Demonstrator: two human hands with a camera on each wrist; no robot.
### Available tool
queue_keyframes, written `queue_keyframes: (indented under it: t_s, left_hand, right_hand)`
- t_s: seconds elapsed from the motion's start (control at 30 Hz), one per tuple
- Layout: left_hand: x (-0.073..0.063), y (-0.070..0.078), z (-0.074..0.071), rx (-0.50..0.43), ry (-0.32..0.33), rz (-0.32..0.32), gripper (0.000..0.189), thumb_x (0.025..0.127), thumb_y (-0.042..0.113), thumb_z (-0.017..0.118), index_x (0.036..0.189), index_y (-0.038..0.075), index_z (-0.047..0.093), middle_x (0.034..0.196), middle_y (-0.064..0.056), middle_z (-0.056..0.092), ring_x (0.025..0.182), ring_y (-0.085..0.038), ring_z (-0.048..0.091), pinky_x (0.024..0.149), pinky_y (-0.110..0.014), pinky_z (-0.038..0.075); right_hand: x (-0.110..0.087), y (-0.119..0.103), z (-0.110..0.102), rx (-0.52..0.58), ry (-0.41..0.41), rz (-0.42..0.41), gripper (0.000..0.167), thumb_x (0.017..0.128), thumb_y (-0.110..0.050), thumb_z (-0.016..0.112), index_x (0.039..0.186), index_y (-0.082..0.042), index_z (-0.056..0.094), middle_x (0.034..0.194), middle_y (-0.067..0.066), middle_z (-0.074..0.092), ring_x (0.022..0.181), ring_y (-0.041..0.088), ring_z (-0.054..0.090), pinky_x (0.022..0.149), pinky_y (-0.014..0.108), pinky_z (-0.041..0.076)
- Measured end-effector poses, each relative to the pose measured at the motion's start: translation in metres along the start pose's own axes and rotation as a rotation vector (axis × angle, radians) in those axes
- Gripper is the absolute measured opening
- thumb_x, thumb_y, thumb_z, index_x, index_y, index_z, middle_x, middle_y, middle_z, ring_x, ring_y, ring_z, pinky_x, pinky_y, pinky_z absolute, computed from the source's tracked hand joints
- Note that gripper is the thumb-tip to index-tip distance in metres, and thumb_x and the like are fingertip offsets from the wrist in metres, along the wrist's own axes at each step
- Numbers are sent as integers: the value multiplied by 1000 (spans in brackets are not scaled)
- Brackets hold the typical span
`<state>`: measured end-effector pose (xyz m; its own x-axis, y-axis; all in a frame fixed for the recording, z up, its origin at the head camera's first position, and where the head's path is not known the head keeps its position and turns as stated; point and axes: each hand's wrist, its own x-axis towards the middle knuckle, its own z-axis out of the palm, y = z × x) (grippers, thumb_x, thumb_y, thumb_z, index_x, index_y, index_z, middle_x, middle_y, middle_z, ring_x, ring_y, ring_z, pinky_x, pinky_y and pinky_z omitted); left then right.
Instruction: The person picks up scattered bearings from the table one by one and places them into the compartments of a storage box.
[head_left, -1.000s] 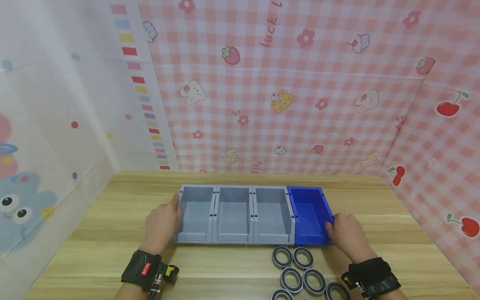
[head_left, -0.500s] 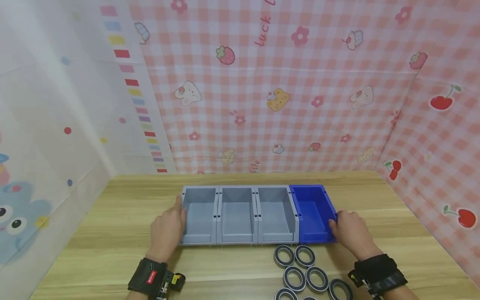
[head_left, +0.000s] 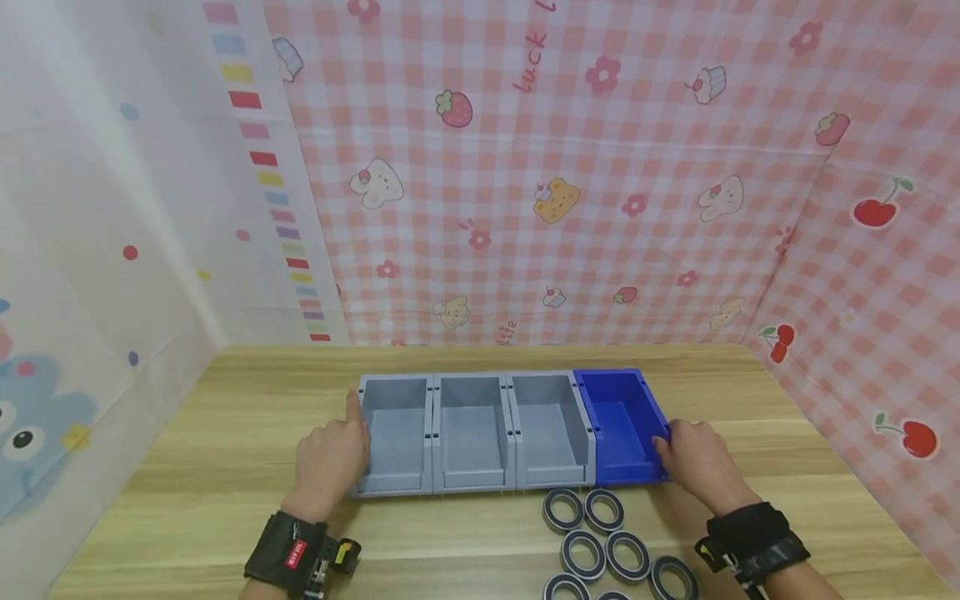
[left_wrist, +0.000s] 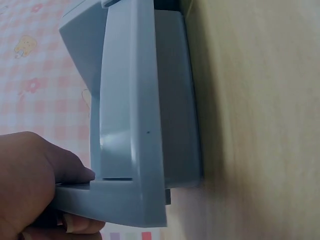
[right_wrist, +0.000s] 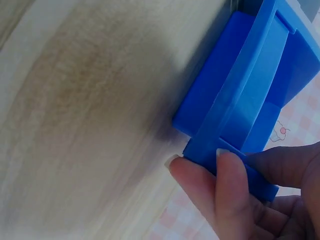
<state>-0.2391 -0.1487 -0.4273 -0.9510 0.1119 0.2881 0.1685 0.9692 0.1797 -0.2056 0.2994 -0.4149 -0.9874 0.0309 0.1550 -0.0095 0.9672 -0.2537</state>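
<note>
My left hand (head_left: 332, 462) holds the outer side wall of the leftmost grey bin (head_left: 397, 442), thumb inside and fingers outside in the left wrist view. Its index finger points forward along the rim. At the other end of the row, my right hand (head_left: 701, 462) pinches the side wall of the blue bin (head_left: 622, 429) between thumb and fingers, as the right wrist view confirms. Two more grey bins, a middle one (head_left: 471, 437) and a right one (head_left: 551, 433), stand between them, side by side. Nothing lies inside the bins.
Several ring-shaped bearings (head_left: 582, 555) lie on the wooden table (head_left: 450, 542) in front of the right half of the row, some cut off by the frame. A checked cloth (head_left: 480, 150) hangs behind the table. Black straps with cameras sit on both wrists.
The row shifted slightly right, then a little back left. Its left end now sits slightly nearer to me. Both hands have kept their hold on the end bins; the head view wobbled slightly.
</note>
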Motion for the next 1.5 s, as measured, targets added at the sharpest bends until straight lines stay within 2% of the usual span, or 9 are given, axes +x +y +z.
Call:
queue_keyframes:
  t_s: [0.17,0.27,0.4,0.5,0.6,0.7,0.93,1.27,1.5]
  left_hand:
    - [1,2,1,-11,-62,-11,56,96,15,49,140,-13,30,50,-7,44,41,-22,45,37,-37,35]
    - [1,2,1,-27,-80,1,56,97,15,48,141,-14,29,49,-6,43,41,-21,44,37,-36,34]
    - [1,-2,-1,-47,-75,20,55,97,15,48,140,-14,31,47,-6,42,39,-20,42,36,-35,32]
    - [2,-5,-2,-58,-94,26,56,97,14,47,141,-15,28,46,-5,41,39,-19,42,36,-33,30]
    - [2,-6,-3,-63,-115,32,57,98,15,46,142,-15,25,46,-4,40,39,-19,41,37,-31,28]
    - [2,-6,-2,-71,-116,37,57,98,14,46,142,-14,24,46,-4,40,39,-18,41,37,-31,26]
    - [2,-6,-1,-75,-129,30,56,99,15,45,142,-14,22,46,-4,41,39,-19,42,36,-31,28]
    - [2,-7,-3,-87,-131,25,56,100,14,42,143,-15,21,46,-1,37,38,-15,37,38,-28,23]
    - [1,-6,-2,-99,-146,13,56,100,15,42,143,-14,21,47,-2,39,39,-16,39,38,-30,25]
  right_hand:
    - [-10,2,-11,-42,-63,-5,34,93,-22,61,91,13,61,66,13,57,60,29,57,53,44,44]
    - [-27,1,-19,-83,-47,-42,37,92,-21,63,100,15,60,67,15,60,61,31,60,54,45,47]
    - [-56,-5,-21,-74,-22,-117,30,88,-17,69,103,9,64,61,2,56,54,18,55,50,38,46]
    - [-74,-11,-18,-27,-142,-111,28,89,-22,69,106,0,66,71,-3,59,61,13,55,58,37,48]
    - [-86,-15,-12,-24,-297,-55,36,89,-34,67,112,-6,65,92,3,64,79,20,63,71,45,51]
    - [-93,-15,-7,-35,-371,-21,40,87,-40,67,112,-10,65,100,5,64,84,25,63,75,50,50]
    - [-107,-11,5,-59,-363,-5,34,83,-43,70,106,-18,66,88,-8,58,68,9,54,65,38,50]
    - [-117,-7,19,-51,-382,60,51,79,-61,65,112,-22,63,96,-7,56,69,11,51,61,36,46]
    - [-125,-1,27,-61,-318,-43,55,75,-62,68,109,-19,64,96,-10,53,69,4,50,58,28,44]
